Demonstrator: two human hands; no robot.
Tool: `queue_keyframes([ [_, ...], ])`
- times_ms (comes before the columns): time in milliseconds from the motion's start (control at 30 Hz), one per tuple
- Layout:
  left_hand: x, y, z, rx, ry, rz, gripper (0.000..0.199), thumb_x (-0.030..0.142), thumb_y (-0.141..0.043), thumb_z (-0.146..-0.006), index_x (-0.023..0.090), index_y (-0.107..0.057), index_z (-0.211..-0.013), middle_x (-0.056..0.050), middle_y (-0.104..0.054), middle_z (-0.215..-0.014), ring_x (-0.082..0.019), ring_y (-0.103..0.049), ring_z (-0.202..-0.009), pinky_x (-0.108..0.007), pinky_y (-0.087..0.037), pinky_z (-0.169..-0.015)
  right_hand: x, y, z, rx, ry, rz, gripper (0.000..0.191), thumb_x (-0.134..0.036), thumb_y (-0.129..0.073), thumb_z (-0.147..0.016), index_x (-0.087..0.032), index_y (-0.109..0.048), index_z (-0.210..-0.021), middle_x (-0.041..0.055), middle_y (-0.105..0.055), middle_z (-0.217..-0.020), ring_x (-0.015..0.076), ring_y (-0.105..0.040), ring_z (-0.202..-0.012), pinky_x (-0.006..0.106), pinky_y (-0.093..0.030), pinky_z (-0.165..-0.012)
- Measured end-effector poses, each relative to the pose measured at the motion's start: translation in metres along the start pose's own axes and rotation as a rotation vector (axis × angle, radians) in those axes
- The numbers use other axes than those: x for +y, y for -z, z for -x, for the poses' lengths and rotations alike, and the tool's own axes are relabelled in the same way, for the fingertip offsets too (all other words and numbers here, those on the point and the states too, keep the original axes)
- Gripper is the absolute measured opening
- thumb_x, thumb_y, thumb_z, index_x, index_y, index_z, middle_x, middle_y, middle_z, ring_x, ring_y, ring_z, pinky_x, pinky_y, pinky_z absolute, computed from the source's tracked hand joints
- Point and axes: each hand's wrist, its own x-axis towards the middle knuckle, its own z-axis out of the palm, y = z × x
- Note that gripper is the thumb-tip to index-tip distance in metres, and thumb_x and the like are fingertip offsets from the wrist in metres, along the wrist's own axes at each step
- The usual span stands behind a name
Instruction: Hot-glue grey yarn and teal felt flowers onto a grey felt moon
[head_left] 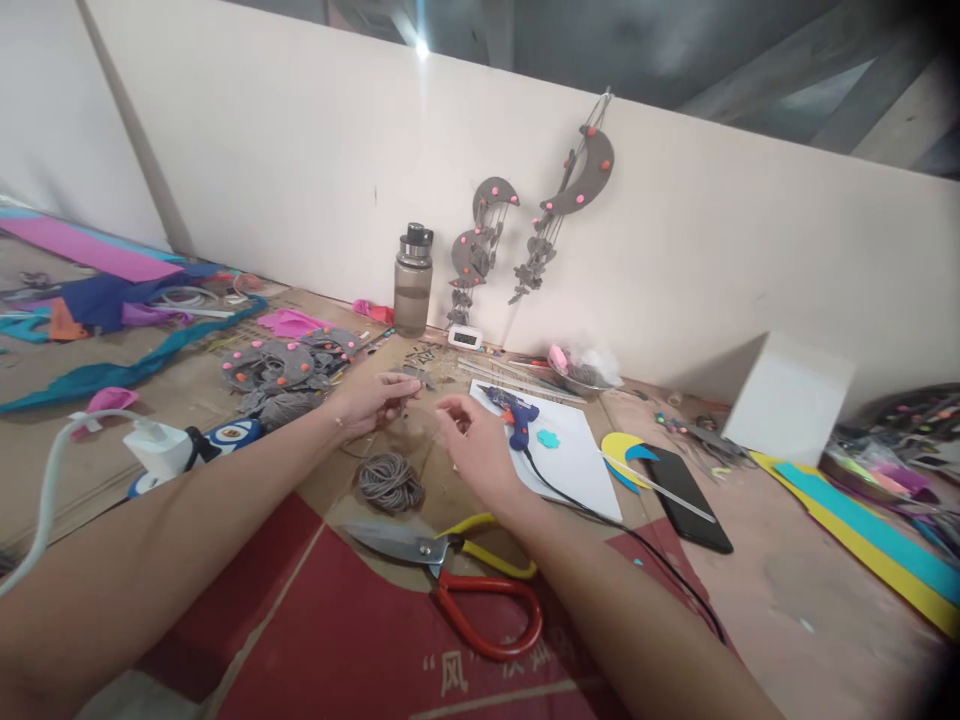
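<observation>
My left hand is pinched round a small grey piece above the cardboard. To its right, my right hand has its fingers curled close together; whatever they hold is too small to make out. The hands are a little apart. Below them lies a coil of grey cord. Scissors with one red and one yellow handle rest nearer to me, under my right forearm. A blue glue gun lies on white paper beside my right hand, next to a turquoise felt shape.
Grey crescents with pink and orange dots lie left; similar ones hang on the wall. A bottle stands at the back. A phone lies right, and a white charger sits beside my left forearm.
</observation>
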Motion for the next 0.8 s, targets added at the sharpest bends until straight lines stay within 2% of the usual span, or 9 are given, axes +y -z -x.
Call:
queue_keyframes([
  [67, 0.001, -0.003, 0.003, -0.031, 0.018, -0.007, 0.015, 0.023, -0.075, -0.067, 0.012, -0.066, -0.073, -0.002, -0.061, -0.062, -0.004, -0.047, -0.042, -0.011, -0.028, -0.032, 0.013, -0.001, -0.005, 0.063, -0.103, -0.118, 0.023, -0.035, -0.049, -0.084, -0.020, -0.058, -0.100, -0.0017, -0.061, -0.081, 0.0089, -0.055, -0.059, 0.023, -0.044, -0.058],
  [167, -0.001, -0.009, 0.006, -0.097, 0.023, -0.034, 0.017, 0.026, -0.075, -0.067, 0.012, -0.066, -0.071, -0.002, -0.060, -0.059, -0.003, -0.043, -0.040, -0.011, -0.029, -0.033, 0.021, -0.002, -0.007, 0.049, -0.211, -0.271, 0.029, -0.038, -0.053, -0.080, -0.020, -0.054, -0.102, -0.0009, -0.060, -0.083, 0.0085, -0.055, -0.055, 0.020, -0.041, -0.043],
  [233, -0.003, -0.014, 0.009, -0.159, 0.010, -0.057, 0.018, 0.028, -0.075, -0.067, 0.012, -0.067, -0.070, -0.003, -0.060, -0.059, -0.004, -0.046, -0.044, -0.012, -0.030, -0.034, 0.021, -0.003, -0.008, 0.035, -0.241, -0.334, 0.032, -0.040, -0.054, -0.078, -0.019, -0.054, -0.102, 0.0004, -0.060, -0.085, 0.0093, -0.056, -0.055, 0.018, -0.038, -0.036],
  [367, -0.005, -0.023, 0.014, -0.251, 0.005, -0.114, 0.018, 0.028, -0.075, -0.069, 0.012, -0.069, -0.073, -0.005, -0.063, -0.066, -0.007, -0.052, -0.053, -0.012, -0.032, -0.038, 0.021, -0.005, -0.008, 0.055, -0.234, -0.381, 0.031, -0.039, -0.056, -0.077, -0.018, -0.055, -0.100, 0.0015, -0.062, -0.083, 0.0113, -0.057, -0.059, 0.018, -0.038, -0.034],
  [533, 0.000, -0.035, 0.023, -0.259, 0.051, -0.147, 0.015, 0.025, -0.073, -0.071, 0.011, -0.069, -0.071, -0.008, -0.067, -0.067, -0.007, -0.054, -0.049, -0.014, -0.036, -0.038, 0.024, -0.006, -0.008, 0.063, -0.191, -0.340, 0.021, -0.035, -0.055, -0.077, -0.018, -0.060, -0.087, 0.0003, -0.066, -0.074, 0.0107, -0.057, -0.058, 0.018, -0.042, -0.041],
  [667, 0.000, -0.036, 0.024, -0.262, 0.067, -0.107, 0.015, 0.024, -0.074, -0.070, 0.011, -0.069, -0.075, -0.012, -0.070, -0.078, -0.014, -0.065, -0.065, -0.015, -0.045, -0.044, 0.025, -0.006, -0.008, 0.115, -0.181, -0.329, 0.018, -0.034, -0.057, -0.076, -0.017, -0.061, -0.082, -0.0002, -0.066, -0.071, 0.0108, -0.058, -0.060, 0.023, -0.048, -0.057],
  [800, -0.005, -0.030, 0.019, -0.230, 0.049, -0.094, 0.017, 0.026, -0.073, -0.071, 0.012, -0.067, -0.078, -0.014, -0.071, -0.085, -0.020, -0.068, -0.075, -0.017, -0.047, -0.043, 0.026, -0.007, -0.008, 0.146, -0.160, -0.294, 0.019, -0.035, -0.058, -0.075, -0.017, -0.061, -0.082, -0.0004, -0.065, -0.071, 0.0115, -0.056, -0.062, 0.025, -0.047, -0.062],
])
